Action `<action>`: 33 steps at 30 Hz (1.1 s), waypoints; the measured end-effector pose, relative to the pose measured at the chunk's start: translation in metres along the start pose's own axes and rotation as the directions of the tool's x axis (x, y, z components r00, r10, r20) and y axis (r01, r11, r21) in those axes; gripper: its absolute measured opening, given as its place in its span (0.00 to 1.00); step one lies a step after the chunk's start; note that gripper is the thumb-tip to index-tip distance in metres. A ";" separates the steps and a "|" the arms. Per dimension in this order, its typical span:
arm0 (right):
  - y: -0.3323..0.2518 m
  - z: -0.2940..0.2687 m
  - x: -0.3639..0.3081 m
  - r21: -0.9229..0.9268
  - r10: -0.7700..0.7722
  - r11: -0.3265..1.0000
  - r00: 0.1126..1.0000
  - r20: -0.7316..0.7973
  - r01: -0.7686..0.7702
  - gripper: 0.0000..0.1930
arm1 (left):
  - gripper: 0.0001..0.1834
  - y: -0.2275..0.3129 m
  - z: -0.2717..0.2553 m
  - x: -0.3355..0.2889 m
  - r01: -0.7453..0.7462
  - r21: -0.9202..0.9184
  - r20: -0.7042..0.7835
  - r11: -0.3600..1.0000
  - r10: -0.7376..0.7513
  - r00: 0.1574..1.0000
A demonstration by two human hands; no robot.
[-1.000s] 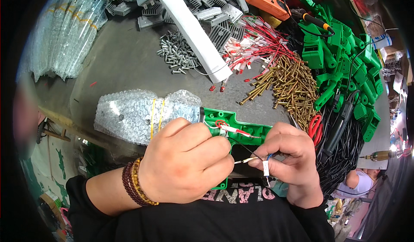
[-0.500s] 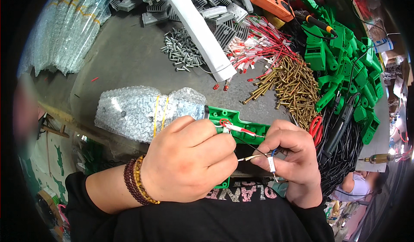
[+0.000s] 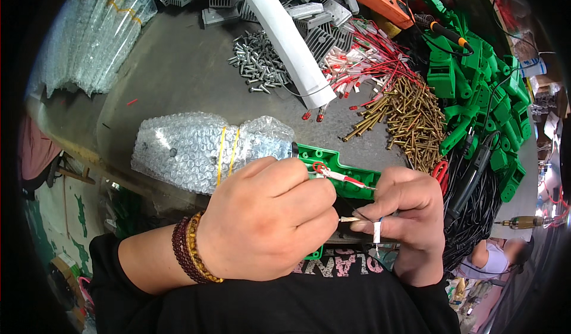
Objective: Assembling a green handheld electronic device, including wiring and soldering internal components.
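Note:
My left hand (image 3: 270,215) is closed in a pinch, its fingertips hidden behind its own knuckles. Between both hands runs a thin wire with a pale end (image 3: 348,219). My right hand (image 3: 410,218) pinches wires between thumb and fingers, and a small white sleeve (image 3: 376,233) on a wire hangs by its thumb. Just beyond my hands lies an open green plastic housing (image 3: 363,178), joined to a bubble-wrapped part (image 3: 178,152) with yellow bands. A red-and-white wired component (image 3: 345,179) rests over the housing, its lead tip near my right fingers.
Behind are silver screws (image 3: 259,60), a long white strip (image 3: 285,42), metal heat sinks (image 3: 321,39), red-wired parts (image 3: 375,54) and brass-coloured screws (image 3: 413,120). Green housings (image 3: 476,90), black cables (image 3: 476,215) and an orange meter (image 3: 383,1) stand right. Bubble wrap (image 3: 89,36) lies far left.
The view has shifted slightly, moving table items rightward. My hands have come closer together, and less of the pale wire end shows. The white sleeve now hangs more upright.

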State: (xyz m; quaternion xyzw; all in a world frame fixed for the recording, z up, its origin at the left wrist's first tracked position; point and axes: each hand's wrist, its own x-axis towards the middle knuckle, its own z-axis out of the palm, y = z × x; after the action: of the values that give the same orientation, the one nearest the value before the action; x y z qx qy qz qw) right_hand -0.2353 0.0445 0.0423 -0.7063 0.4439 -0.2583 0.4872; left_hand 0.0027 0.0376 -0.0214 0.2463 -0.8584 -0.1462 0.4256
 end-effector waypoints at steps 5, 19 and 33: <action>-0.003 0.007 0.001 -0.127 -0.009 0.992 0.999 -0.035 0.005 0.14 | 0.06 0.000 0.002 -0.002 0.002 0.006 -0.016 1.000 -0.002 1.000; 0.045 -0.035 0.033 -0.536 -0.209 0.837 0.969 -0.128 0.110 0.07 | 0.11 0.007 -0.011 0.007 0.097 0.243 0.114 0.965 -0.128 0.985; 0.019 0.051 0.010 -0.682 -0.524 0.614 0.851 0.025 0.398 0.15 | 0.29 0.005 -0.015 0.013 0.253 -0.036 0.006 0.967 -0.253 0.968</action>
State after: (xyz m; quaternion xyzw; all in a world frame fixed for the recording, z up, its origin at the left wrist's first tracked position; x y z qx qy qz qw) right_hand -0.1968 0.0568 0.0042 -0.8962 0.3498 -0.2614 0.0782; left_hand 0.0064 0.0340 -0.0018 0.3458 -0.8174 -0.2149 0.4074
